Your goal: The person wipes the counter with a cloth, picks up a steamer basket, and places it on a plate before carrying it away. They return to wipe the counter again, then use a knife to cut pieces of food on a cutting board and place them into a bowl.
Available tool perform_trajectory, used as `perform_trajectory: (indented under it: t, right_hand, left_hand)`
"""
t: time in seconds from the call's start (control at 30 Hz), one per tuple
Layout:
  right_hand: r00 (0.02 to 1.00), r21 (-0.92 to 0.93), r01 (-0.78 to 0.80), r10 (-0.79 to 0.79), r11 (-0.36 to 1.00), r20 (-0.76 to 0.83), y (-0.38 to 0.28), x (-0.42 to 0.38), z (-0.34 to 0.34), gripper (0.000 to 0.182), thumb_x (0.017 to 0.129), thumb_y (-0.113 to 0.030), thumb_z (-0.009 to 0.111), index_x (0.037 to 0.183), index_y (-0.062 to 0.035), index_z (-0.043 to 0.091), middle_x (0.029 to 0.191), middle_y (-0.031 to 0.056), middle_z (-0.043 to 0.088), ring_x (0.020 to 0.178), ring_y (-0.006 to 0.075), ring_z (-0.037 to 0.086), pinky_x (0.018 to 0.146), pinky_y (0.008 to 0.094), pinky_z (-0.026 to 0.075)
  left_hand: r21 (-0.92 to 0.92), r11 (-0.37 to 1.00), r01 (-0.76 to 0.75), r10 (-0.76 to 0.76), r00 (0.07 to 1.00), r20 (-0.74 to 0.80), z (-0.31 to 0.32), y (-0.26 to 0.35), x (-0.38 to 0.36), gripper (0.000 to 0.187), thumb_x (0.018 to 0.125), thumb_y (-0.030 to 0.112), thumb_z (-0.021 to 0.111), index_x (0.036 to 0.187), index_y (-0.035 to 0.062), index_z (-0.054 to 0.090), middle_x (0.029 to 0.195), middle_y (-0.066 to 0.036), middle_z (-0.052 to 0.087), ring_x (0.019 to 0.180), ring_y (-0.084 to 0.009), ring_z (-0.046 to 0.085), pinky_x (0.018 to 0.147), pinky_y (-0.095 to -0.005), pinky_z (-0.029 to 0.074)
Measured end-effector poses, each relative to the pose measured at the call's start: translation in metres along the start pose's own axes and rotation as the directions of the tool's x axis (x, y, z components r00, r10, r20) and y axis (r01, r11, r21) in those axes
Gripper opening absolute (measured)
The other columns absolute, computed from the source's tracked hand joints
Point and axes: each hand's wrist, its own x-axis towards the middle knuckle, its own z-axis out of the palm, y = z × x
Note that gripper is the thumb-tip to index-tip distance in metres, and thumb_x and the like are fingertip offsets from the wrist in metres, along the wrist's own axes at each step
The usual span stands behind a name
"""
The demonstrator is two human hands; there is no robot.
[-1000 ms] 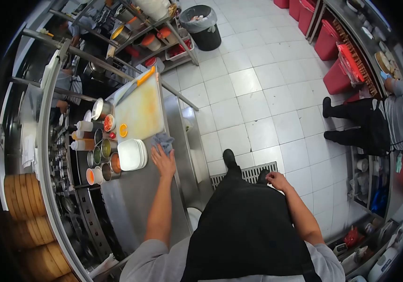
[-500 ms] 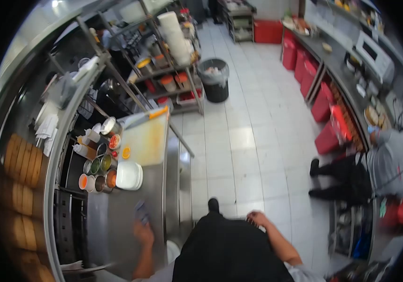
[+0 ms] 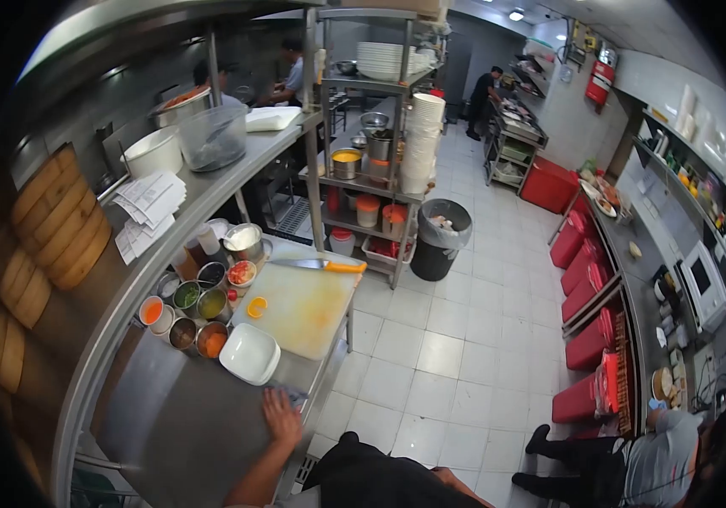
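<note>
My left hand [image 3: 281,418] lies on the steel counter [image 3: 185,423] near its front edge, fingers stretched over a grey-blue cloth [image 3: 297,396] and holding it against the metal. Just beyond the fingertips sit the stacked white square dishes [image 3: 249,354]. At the bottom edge, only a small part of my right hand [image 3: 442,475] shows beside my black apron [image 3: 371,474]; its fingers are hidden. Past the dishes, a cutting board [image 3: 312,309] carries a knife [image 3: 329,265] with an orange handle and a cut orange piece [image 3: 257,306].
Metal cups of sauces [image 3: 213,305] crowd the counter's back left. Paper slips [image 3: 149,207] hang from the shelf above. A trash bin [image 3: 441,241] stands on the tiled floor. At right, a co-worker [image 3: 659,453] faces the other counter above red bins [image 3: 583,394].
My view has tilted up and turned. My left hand has brought the cloth down onto the counter beside the white dishes. My right hand has dropped mostly out of sight.
</note>
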Motion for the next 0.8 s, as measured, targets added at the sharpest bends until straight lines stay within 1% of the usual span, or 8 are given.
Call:
perform_trajectory:
  t: [0.27, 0.33, 0.37, 0.63, 0.67, 0.7, 0.77, 0.8]
  right_hand:
    - [0.985, -0.142, -0.012, -0.013, 0.990, -0.174, -0.095, 0.043, -0.068, 0.041, 0.080, -0.041, 0.065, 0.103, -0.0095, 0.076, 0.103, 0.0136, 0.074, 0.098, 0.0284, 0.070, 0.089, 0.0361, 0.053]
    - [0.962, -0.113, 0.136, -0.158, 0.984, -0.224, -0.110, 0.063, -0.083, 0.041, 0.080, -0.040, 0.064, 0.101, -0.0077, 0.076, 0.101, 0.0136, 0.074, 0.096, 0.0281, 0.070, 0.087, 0.0359, 0.054]
    - [0.977, -0.077, 0.066, -0.080, 0.995, -0.198, -0.122, 0.068, -0.089, 0.043, 0.083, -0.042, 0.065, 0.105, -0.0060, 0.074, 0.108, 0.0144, 0.072, 0.101, 0.0251, 0.069, 0.089, 0.0342, 0.053]
    - [0.969, -0.380, 0.247, -0.216, 0.892, 0.124, -0.132, 0.208, -0.121, 0.046, 0.081, -0.049, 0.060, 0.103, -0.0112, 0.076, 0.110, 0.0150, 0.071, 0.104, 0.0290, 0.068, 0.088, 0.0401, 0.053]
    - [0.966, -0.421, 0.256, -0.241, 0.870, 0.090, -0.156, 0.201, -0.138, 0.045, 0.082, -0.049, 0.060, 0.102, -0.0124, 0.076, 0.110, 0.0146, 0.071, 0.105, 0.0285, 0.068, 0.091, 0.0399, 0.053]
    - [0.969, -0.500, 0.241, -0.181, 0.832, 0.166, -0.170, 0.211, -0.150, 0.044, 0.084, -0.047, 0.057, 0.105, -0.0138, 0.075, 0.108, 0.0125, 0.072, 0.101, 0.0305, 0.068, 0.089, 0.0396, 0.054]
    - [0.868, -0.595, 0.477, -0.240, 0.647, 0.436, -0.186, 0.248, -0.175, 0.046, 0.085, -0.050, 0.057, 0.107, -0.0141, 0.074, 0.108, 0.0127, 0.072, 0.098, 0.0300, 0.069, 0.087, 0.0416, 0.054]
    - [0.657, -0.613, 0.753, -0.323, 0.237, 0.682, -0.187, 0.283, -0.178, 0.038, 0.086, -0.041, 0.061, 0.110, -0.0127, 0.072, 0.102, 0.0123, 0.073, 0.090, 0.0264, 0.070, 0.079, 0.0399, 0.057]
  left_hand:
    - [-0.192, 0.969, -0.154, 0.151, 0.988, -0.031, 0.012, 0.040, 0.058, 0.064, 0.083, 0.023, 0.069, 0.137, -0.0037, 0.047, 0.143, -0.025, 0.039, 0.141, -0.0423, 0.027, 0.118, -0.0521, 0.020]
    - [-0.186, 0.956, -0.229, 0.236, 0.972, 0.015, 0.009, 0.043, 0.068, 0.062, 0.082, 0.020, 0.069, 0.136, -0.0023, 0.048, 0.141, -0.025, 0.040, 0.139, -0.0423, 0.030, 0.118, -0.0523, 0.021]
    - [-0.205, 0.951, -0.232, 0.239, 0.971, 0.012, 0.015, 0.044, 0.071, 0.061, 0.081, 0.018, 0.068, 0.136, -0.0014, 0.048, 0.141, -0.024, 0.041, 0.138, -0.0426, 0.031, 0.117, -0.0523, 0.023]
    - [-0.187, 0.973, -0.134, 0.138, 0.990, 0.010, 0.019, 0.056, 0.075, 0.048, 0.085, 0.012, 0.061, 0.130, -0.0017, 0.053, 0.137, -0.023, 0.045, 0.132, -0.0422, 0.038, 0.112, -0.0525, 0.029]
    - [-0.182, 0.978, -0.097, 0.099, 0.995, 0.002, 0.019, 0.059, 0.075, 0.044, 0.086, 0.009, 0.059, 0.128, -0.0011, 0.054, 0.135, -0.022, 0.047, 0.130, -0.0419, 0.040, 0.110, -0.0529, 0.031]
    - [-0.161, 0.980, -0.118, 0.117, 0.993, -0.020, 0.014, 0.062, 0.072, 0.047, 0.082, 0.008, 0.061, 0.128, -0.0015, 0.054, 0.130, -0.024, 0.050, 0.127, -0.0413, 0.043, 0.109, -0.0500, 0.035]
    - [-0.204, 0.977, -0.063, 0.070, 0.997, 0.028, 0.020, 0.060, 0.059, 0.044, 0.083, 0.009, 0.061, 0.125, -0.0017, 0.056, 0.128, -0.023, 0.051, 0.124, -0.0409, 0.046, 0.106, -0.0492, 0.037]
    - [-0.260, 0.965, -0.018, 0.036, 0.997, 0.067, 0.016, 0.065, 0.054, 0.042, 0.083, 0.009, 0.060, 0.123, -0.0018, 0.057, 0.125, -0.023, 0.053, 0.121, -0.0406, 0.048, 0.104, -0.0484, 0.039]
